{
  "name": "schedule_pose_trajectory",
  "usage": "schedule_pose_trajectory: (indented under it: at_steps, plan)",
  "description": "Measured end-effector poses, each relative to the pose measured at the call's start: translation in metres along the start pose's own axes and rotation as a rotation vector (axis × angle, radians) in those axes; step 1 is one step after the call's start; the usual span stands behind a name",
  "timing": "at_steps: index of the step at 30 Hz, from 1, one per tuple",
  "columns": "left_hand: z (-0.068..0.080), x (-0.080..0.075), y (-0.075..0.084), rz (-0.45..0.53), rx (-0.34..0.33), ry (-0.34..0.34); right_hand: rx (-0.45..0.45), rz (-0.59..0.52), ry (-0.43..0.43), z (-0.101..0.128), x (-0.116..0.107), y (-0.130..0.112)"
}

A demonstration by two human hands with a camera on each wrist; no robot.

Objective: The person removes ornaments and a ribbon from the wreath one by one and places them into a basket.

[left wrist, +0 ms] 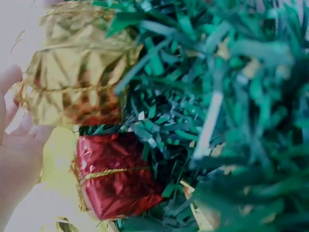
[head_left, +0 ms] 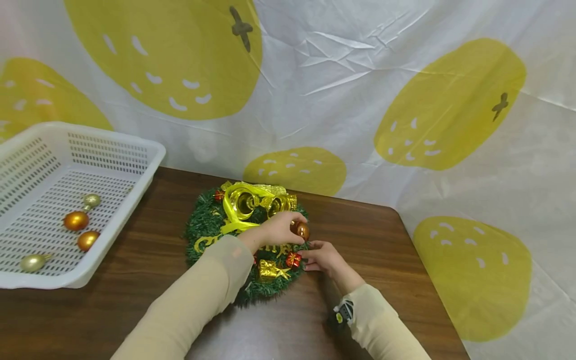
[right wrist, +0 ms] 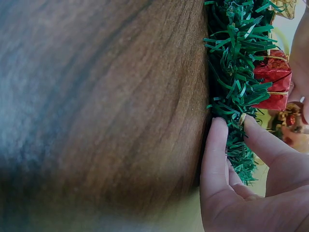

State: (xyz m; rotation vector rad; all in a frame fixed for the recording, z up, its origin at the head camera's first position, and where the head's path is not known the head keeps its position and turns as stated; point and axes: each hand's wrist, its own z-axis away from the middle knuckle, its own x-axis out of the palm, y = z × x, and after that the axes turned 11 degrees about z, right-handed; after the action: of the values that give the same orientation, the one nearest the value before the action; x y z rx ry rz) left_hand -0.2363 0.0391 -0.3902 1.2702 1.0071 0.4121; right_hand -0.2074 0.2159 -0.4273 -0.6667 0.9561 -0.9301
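A green tinsel wreath (head_left: 195, 225) lies on the table, decorated with gold bells (head_left: 243, 202), a yellow ribbon (head_left: 238, 226), gold lettering and small gift boxes. My left hand (head_left: 274, 231) reaches over it and holds a shiny copper bauble (head_left: 303, 231) by the fingertips at its right edge. Just below, my right hand (head_left: 325, 260) pinches the wreath's outer tinsel, beside a red gift box (head_left: 293, 259). In the right wrist view, the thumb and a finger (right wrist: 215, 154) close on the greenery, with a small gold bit at the thumb tip.
A white perforated basket (head_left: 121, 220) stands at the left with two orange baubles (head_left: 76, 220) and two pale gold ones (head_left: 33, 262) in it. Behind the brown wooden table (head_left: 360, 230) hangs a white cloth with yellow fruit prints (head_left: 450, 105).
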Motion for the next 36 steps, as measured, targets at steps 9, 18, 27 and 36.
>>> schedule_pose_trajectory:
  at_steps: [9, 18, 27, 36]
  plan:
    - [0.004, -0.009, 0.005, 0.042, 0.004, 0.011, 0.012, 0.040, 0.016, -0.001, 0.001, 0.001]
    - [0.009, -0.019, 0.012, 0.092, -0.046, 0.058, 0.011, 0.031, 0.024, -0.002, 0.000, 0.001]
    - [0.015, -0.032, 0.014, 0.145, -0.023, 0.070, 0.004, 0.026, 0.029, -0.003, 0.000, 0.001]
    - [0.020, -0.042, 0.014, 0.127, -0.004, 0.099, 0.014, 0.039, 0.068, -0.003, 0.004, -0.001]
